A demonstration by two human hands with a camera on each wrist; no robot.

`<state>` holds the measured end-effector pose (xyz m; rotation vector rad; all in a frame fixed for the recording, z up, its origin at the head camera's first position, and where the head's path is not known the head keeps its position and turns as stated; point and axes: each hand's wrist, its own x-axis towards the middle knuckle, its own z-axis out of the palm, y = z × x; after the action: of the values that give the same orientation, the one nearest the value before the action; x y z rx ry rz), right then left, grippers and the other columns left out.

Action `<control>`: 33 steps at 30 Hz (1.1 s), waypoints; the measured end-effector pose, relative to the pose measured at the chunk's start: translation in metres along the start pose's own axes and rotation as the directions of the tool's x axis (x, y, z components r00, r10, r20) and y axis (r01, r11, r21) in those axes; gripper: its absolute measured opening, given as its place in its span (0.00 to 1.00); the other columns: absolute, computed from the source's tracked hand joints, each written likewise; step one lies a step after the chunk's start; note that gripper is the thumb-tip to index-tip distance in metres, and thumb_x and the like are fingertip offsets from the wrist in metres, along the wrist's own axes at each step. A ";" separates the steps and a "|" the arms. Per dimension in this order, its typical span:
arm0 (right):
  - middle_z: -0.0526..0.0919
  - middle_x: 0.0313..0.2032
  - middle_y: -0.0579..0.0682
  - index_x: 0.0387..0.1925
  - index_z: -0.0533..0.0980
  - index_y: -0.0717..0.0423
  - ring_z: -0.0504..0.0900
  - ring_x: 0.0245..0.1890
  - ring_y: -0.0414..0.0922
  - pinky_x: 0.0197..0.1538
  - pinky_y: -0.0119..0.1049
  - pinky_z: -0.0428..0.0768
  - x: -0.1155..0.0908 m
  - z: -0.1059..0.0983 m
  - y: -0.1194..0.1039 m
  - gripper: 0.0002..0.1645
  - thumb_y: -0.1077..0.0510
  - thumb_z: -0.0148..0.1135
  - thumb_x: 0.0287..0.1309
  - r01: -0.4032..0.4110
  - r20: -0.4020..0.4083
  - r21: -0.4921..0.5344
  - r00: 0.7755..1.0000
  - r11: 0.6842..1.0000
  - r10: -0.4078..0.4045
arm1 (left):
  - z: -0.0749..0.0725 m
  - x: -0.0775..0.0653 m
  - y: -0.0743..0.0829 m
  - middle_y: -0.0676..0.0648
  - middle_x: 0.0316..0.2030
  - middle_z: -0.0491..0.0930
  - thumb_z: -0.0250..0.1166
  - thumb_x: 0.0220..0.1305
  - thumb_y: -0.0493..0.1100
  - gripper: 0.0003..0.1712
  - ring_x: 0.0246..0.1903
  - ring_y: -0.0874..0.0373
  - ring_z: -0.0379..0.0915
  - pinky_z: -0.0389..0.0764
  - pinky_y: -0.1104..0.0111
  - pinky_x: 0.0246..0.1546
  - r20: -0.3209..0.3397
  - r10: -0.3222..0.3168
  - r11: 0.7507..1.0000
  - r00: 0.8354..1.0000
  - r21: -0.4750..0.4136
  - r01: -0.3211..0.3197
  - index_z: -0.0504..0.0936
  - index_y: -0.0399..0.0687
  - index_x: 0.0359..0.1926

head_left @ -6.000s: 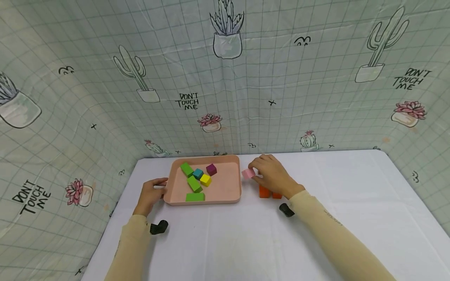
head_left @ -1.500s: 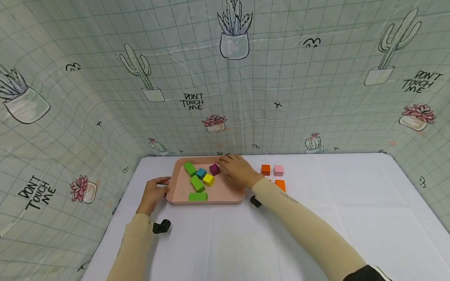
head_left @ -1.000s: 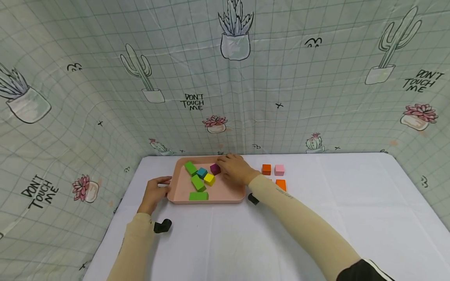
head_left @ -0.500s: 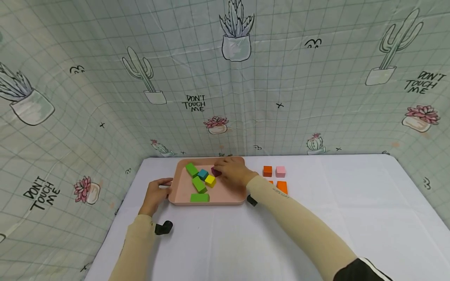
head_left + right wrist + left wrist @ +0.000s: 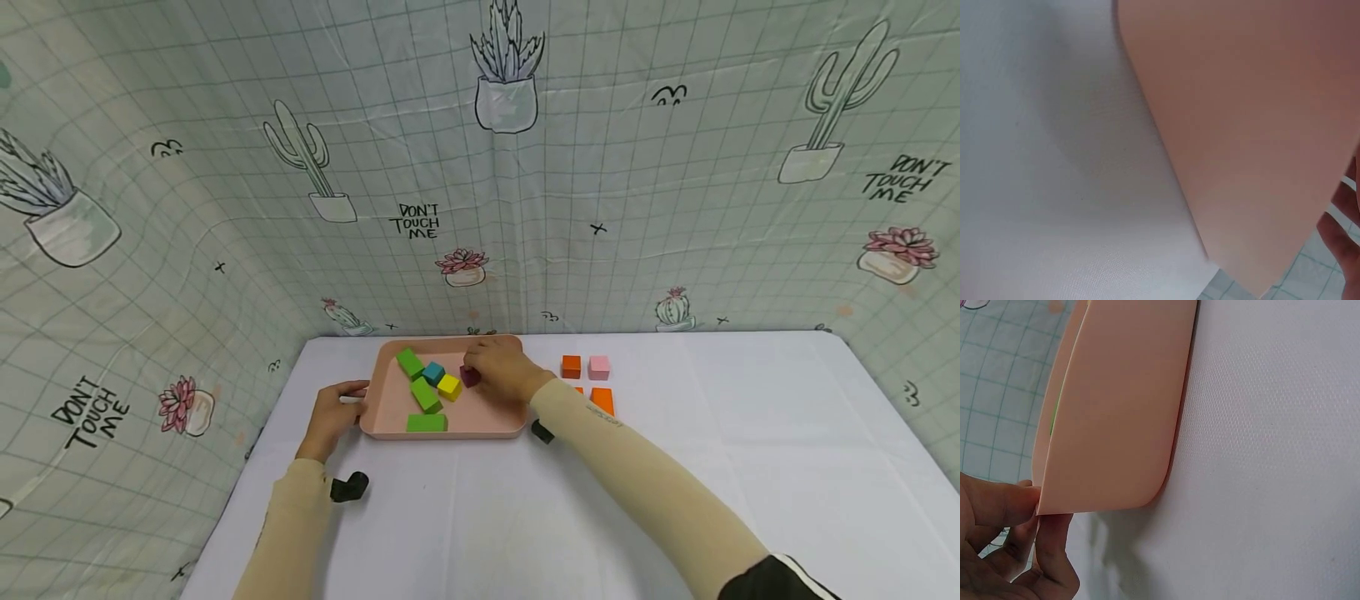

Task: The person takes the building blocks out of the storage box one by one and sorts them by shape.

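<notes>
A shallow pink tray (image 5: 480, 421) stands toward the back of the table. My left hand (image 5: 327, 417) is at its left end; in the left wrist view, thumb (image 5: 1007, 503) and fingers pinch the tray's rim (image 5: 1110, 419). My right hand (image 5: 501, 367) reaches into the tray and pinches a dark purple cube (image 5: 469, 377), partly covered by the fingers. To the left of that cube lie a yellow cube (image 5: 449, 387), a blue cube (image 5: 433, 373) and green blocks (image 5: 426, 396). In the right wrist view, the tray's wall (image 5: 1241, 125) hides most of the fingers (image 5: 1338, 240).
Right of the tray, an orange-red cube (image 5: 572, 367), a pink cube (image 5: 598, 367) and an orange block (image 5: 602, 401) stand on the white table (image 5: 480, 517). Another orange piece shows only a corner behind my right sleeve. A patterned cloth (image 5: 570, 167) hangs behind the table.
The pink cube, earlier in my right hand, now stands beside the orange-red cube. My right hand has moved into the tray, gripped the purple cube and shifted it slightly right. My left hand stays put.
</notes>
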<state>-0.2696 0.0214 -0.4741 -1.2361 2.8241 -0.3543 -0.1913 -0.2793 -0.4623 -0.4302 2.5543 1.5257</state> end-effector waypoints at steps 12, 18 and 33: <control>0.88 0.45 0.50 0.50 0.87 0.56 0.82 0.50 0.48 0.64 0.42 0.79 -0.011 -0.004 -0.002 0.13 0.64 0.73 0.64 0.026 -0.017 0.032 1.000 0.999 -0.025 | 0.002 -0.003 -0.001 0.27 0.59 0.76 0.57 0.69 0.26 0.26 0.41 0.53 0.77 0.78 0.74 0.34 -0.010 -0.009 1.000 1.000 0.029 0.009 0.76 0.26 0.67; 0.87 0.45 0.50 0.50 0.87 0.56 0.81 0.50 0.49 0.63 0.42 0.78 -0.018 -0.004 -0.002 0.13 0.60 0.74 0.64 0.017 0.025 -0.003 1.000 1.000 -0.017 | 0.001 -0.003 -0.003 0.26 0.58 0.76 0.57 0.68 0.25 0.26 0.37 0.57 0.76 0.77 0.75 0.32 -0.011 0.014 1.000 1.000 0.014 -0.014 0.76 0.24 0.66; 0.86 0.48 0.49 0.49 0.86 0.53 0.79 0.59 0.52 0.68 0.50 0.75 -0.044 -0.022 0.004 0.13 0.58 0.75 0.63 -0.037 -0.116 0.027 0.992 0.999 0.040 | 0.000 -0.002 0.000 0.26 0.60 0.75 0.57 0.69 0.25 0.26 0.40 0.53 0.78 0.79 0.73 0.34 0.001 -0.006 1.000 1.000 0.021 0.006 0.75 0.25 0.68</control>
<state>-0.2449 0.0605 -0.4565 -1.1922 2.9261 -0.4724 -0.1891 -0.2786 -0.4616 -0.4336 2.5636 1.4947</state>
